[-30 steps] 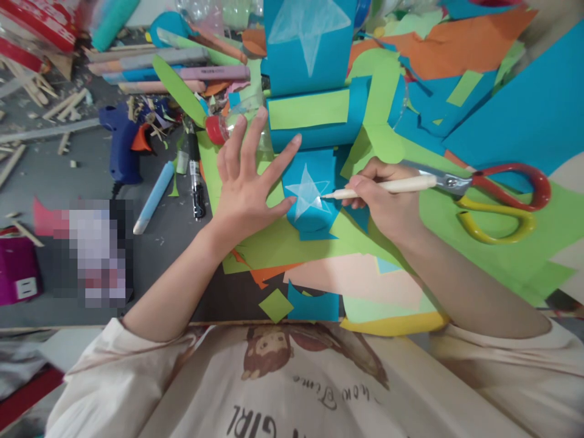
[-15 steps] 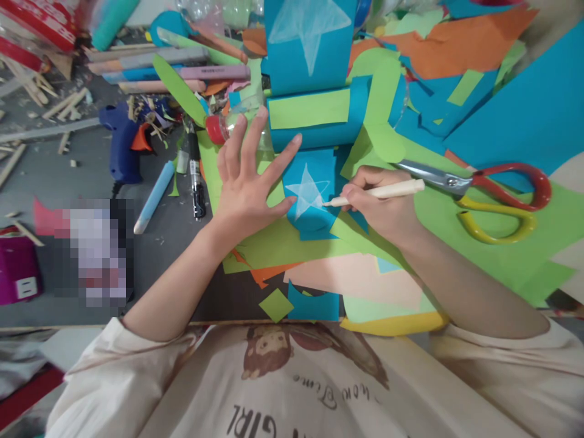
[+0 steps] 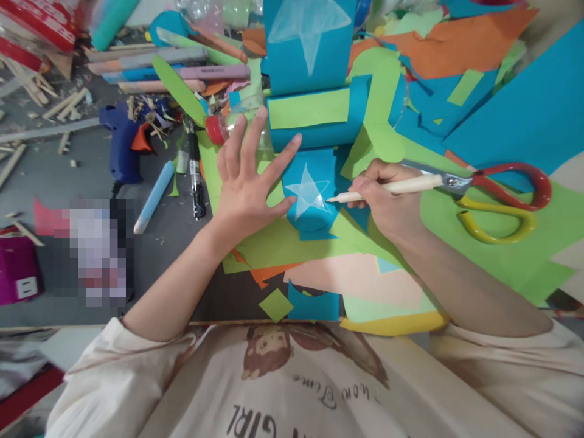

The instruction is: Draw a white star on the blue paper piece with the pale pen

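Note:
My right hand (image 3: 385, 198) is closed round a cream-coloured marker (image 3: 401, 185), its tip at the right edge of a white star (image 3: 308, 193). The star is drawn on a small blue paper piece (image 3: 314, 228), its lower right arm brighter than the rest. My left hand (image 3: 255, 176) has its fingers spread, the thumb and index finger at the left edge of that blue piece. Just above lies a blue paper roll (image 3: 314, 137) with a green strip (image 3: 310, 109). A clear bottle with a red cap (image 3: 215, 129) is partly hidden behind my left fingers.
Scissors (image 3: 451, 181) with red and yellow handles lie on green paper to the right. On the left are a blue glue gun (image 3: 123, 143), a black marker (image 3: 196, 182), a light blue marker (image 3: 155, 198) and wood scraps. A larger blue piece (image 3: 283, 67) with a star stands behind.
My right hand and the marker have shifted slightly to the right, and the tip has moved from inside the star to its right edge. My left hand has stayed put.

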`<state>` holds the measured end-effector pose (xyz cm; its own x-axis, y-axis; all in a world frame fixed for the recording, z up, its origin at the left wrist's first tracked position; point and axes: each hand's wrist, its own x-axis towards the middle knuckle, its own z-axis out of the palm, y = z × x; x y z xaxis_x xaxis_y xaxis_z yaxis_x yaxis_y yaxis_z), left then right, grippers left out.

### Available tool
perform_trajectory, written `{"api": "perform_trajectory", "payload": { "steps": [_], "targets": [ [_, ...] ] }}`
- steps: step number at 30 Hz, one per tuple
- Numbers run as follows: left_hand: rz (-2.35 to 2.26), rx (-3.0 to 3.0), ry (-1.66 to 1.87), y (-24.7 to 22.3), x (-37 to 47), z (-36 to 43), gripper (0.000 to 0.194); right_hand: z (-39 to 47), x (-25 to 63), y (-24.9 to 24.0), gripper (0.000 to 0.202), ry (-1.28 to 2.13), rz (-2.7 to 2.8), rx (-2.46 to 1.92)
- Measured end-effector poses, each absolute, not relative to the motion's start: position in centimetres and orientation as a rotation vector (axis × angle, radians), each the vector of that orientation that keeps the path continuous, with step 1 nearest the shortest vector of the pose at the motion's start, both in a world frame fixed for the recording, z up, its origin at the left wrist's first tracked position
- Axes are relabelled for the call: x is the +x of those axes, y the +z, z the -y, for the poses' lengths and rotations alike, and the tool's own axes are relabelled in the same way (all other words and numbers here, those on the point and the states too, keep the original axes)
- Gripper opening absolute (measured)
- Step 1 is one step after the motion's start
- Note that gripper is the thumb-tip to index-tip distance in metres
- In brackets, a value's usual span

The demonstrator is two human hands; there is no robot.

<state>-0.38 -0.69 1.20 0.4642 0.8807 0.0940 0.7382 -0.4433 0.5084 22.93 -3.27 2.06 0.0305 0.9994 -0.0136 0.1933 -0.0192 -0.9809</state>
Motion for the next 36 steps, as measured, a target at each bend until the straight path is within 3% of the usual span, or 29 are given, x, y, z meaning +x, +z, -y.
{"api": "perform_trajectory", "payload": {
  "steps": [8, 27, 36],
  "targets": [
    [-1.344, 2.321, 0.523, 1.23, -0.39, 0.67, 0.070, 3.11, 22.96, 1.87, 0.043, 1.020, 1.345, -1.380],
    [-1.316, 2.330, 0.527, 1.10, -0.56, 0.58, 0.071, 2.90, 23.39, 1.85, 0.037, 1.098, 1.541, -1.296],
    [-1.323, 2.335, 0.537, 1.19, -0.53, 0.62, 0.071, 2.91, 23.05, 2.05, 0.035, 1.165, 1.350, -1.311]
  ]
}}
